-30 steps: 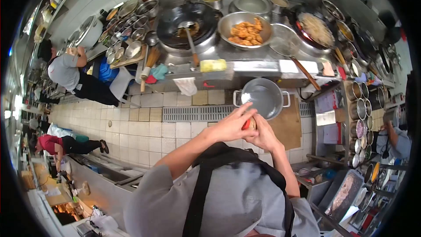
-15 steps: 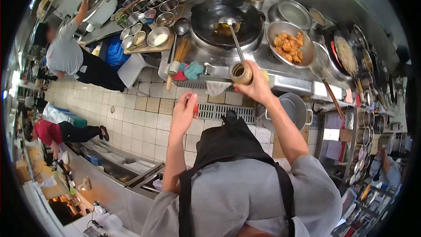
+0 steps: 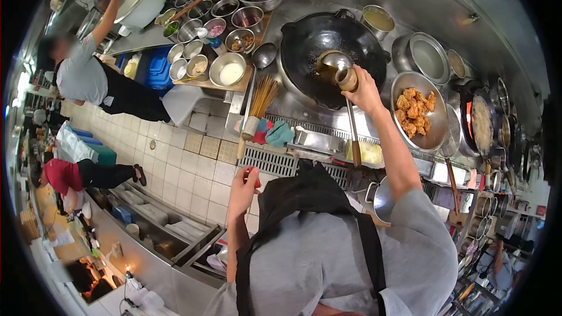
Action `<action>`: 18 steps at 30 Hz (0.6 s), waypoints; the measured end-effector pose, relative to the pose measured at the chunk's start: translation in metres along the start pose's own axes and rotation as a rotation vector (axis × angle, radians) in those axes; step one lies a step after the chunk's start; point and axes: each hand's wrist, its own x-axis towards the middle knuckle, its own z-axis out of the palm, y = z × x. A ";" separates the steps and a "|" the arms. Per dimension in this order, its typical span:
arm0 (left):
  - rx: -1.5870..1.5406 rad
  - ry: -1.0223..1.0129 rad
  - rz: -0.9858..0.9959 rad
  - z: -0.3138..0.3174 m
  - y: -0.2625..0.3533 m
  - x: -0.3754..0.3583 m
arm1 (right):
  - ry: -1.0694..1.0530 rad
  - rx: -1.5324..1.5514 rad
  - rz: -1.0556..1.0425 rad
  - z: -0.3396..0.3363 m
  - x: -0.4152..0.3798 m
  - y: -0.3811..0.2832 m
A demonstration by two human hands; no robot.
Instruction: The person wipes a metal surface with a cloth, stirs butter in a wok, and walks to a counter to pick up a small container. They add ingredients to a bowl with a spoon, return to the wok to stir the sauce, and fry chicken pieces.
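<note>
My right hand [image 3: 367, 92] grips a small open jar [image 3: 347, 79] of brownish contents, tilted over the near side of the black wok [image 3: 304, 41]. Inside the wok, a ladle [image 3: 336, 60] rests in brown liquid; its long handle passes under the jar and out over the near rim. Lower down, away from the stove, my left hand [image 3: 241, 190] is curled round a small red thing that looks like a lid, mostly hidden by the fingers.
Right of the wok is a metal bowl of fried pieces [image 3: 415, 111]. On its left are a second ladle [image 3: 264, 55], a bamboo brush [image 3: 263, 96], a cloth [image 3: 280, 133] and several ingredient bowls [image 3: 228, 70]. A person [image 3: 88, 76] lifts a large lid at the far left.
My right hand has carried the jar forward from the stove's front edge to over the wok and tipped it. The left hand stays low with the red thing. The view has shifted.
</note>
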 end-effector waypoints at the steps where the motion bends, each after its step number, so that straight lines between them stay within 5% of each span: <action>1: -0.006 0.014 0.018 -0.001 0.010 0.012 | -0.010 -0.007 0.021 0.002 0.008 0.000; 7: -0.052 0.006 0.039 -0.017 0.041 0.067 | 0.086 -0.032 0.019 0.004 0.040 -0.019; 14: 0.070 -0.122 0.126 -0.054 0.069 0.122 | -0.104 -0.145 0.218 0.021 0.042 -0.011; 18: 0.110 -0.136 0.162 -0.081 0.085 0.143 | 0.011 -0.178 0.193 0.019 0.043 -0.026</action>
